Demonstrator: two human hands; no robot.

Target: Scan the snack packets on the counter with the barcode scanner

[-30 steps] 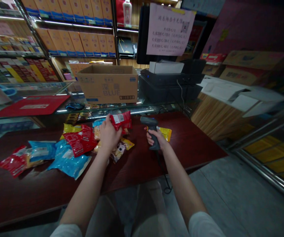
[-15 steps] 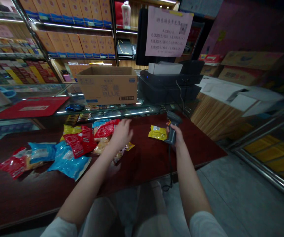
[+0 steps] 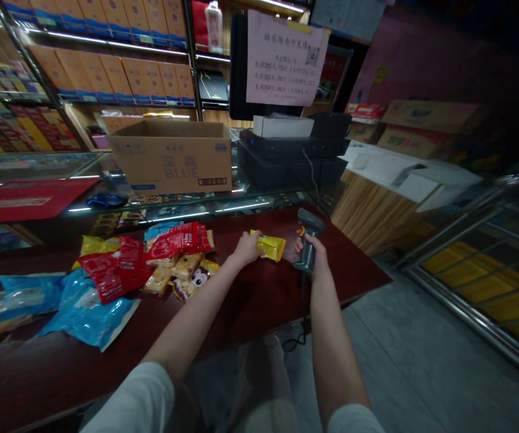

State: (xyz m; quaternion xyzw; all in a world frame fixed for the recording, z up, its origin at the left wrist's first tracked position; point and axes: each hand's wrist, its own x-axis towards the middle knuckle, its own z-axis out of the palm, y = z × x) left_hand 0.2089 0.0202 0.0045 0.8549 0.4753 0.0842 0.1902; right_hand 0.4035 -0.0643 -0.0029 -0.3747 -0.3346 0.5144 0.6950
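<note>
Wearer's left: snack packets [image 3: 117, 267] heaped on the table [image 3: 241, 300] | right of them: small sachet [image 3: 272, 247] in the left hand [image 3: 247, 249] | further right: barcode scanner [image 3: 308, 240] in the right hand [image 3: 317, 254] | behind the table: display counter [image 3: 250, 205], carton [image 3: 173, 162] upon it, computer mouse [image 3: 107, 200] left, monitor [image 3: 240, 72] behind and right

my view is dim; shelf light strips [image 3: 115, 43] glow beyond my left hand [image 3: 247, 248], and the railing [image 3: 471, 313] past my right hand [image 3: 314, 249] blurs.
</note>
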